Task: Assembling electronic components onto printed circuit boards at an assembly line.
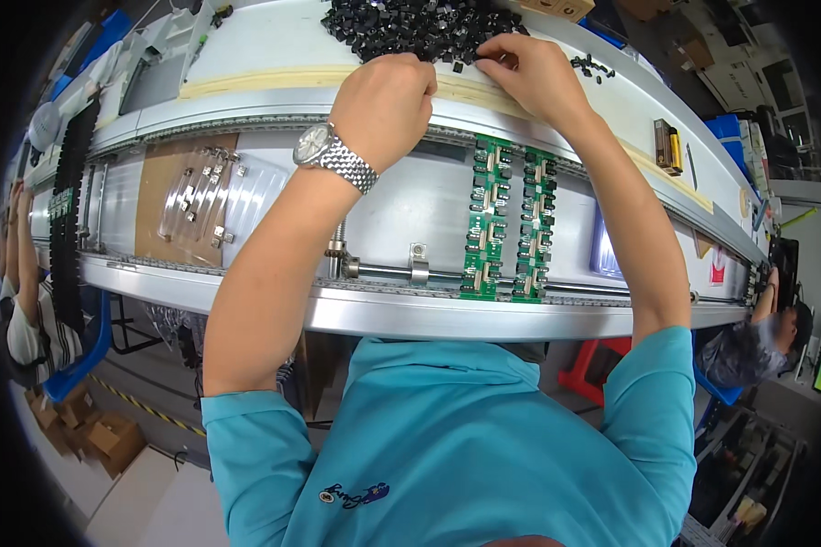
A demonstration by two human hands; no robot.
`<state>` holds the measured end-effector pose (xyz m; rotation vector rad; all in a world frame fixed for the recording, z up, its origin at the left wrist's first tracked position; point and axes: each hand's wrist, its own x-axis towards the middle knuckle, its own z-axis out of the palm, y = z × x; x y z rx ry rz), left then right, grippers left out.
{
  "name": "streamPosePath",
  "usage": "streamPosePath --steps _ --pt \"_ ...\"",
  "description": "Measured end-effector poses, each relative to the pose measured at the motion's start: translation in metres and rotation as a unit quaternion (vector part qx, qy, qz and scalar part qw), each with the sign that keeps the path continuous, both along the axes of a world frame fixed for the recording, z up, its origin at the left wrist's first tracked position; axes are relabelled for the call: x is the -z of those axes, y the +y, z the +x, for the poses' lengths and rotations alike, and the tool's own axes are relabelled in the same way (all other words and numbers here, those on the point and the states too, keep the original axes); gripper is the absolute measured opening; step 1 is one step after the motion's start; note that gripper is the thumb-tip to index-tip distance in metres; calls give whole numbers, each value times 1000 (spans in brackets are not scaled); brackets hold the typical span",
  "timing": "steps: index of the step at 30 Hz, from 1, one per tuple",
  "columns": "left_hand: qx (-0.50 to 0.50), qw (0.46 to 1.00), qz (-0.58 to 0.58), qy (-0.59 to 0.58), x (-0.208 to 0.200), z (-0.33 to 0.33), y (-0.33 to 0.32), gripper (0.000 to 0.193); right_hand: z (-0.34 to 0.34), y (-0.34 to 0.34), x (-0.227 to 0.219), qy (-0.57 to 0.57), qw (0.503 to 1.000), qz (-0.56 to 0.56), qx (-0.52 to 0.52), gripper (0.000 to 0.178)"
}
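Observation:
My left hand (388,102), with a metal-banded watch (317,146) on its wrist, is closed at the near edge of a pile of small black components (401,27). Its fingers curl away from view, so whatever they hold is hidden. At the pile's right side my right hand (540,80) bends its thumb and forefinger toward each other in a pinch; anything between the tips is too small to make out. Below the hands, two green circuit boards (488,219) (534,223) with black parts on them lie side by side across the conveyor rails.
A pale wooden strip (274,80) runs along the shelf before the pile. Several loose black parts (593,68) lie to the right, near a small yellow-and-black box (668,146). Clear plastic trays (219,201) rest left on the conveyor. Other people sit at both ends.

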<state>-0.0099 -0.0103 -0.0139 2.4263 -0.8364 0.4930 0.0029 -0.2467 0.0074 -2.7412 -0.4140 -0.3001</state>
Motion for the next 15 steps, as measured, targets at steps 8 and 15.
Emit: streamPosePath --steps 8,15 --pt "83 992 -66 64 -22 -30 -11 12 -41 -30 -6 115 965 232 -35 23" --pt "190 971 -39 138 -46 -77 -26 15 -130 -45 -18 235 897 372 -44 21"
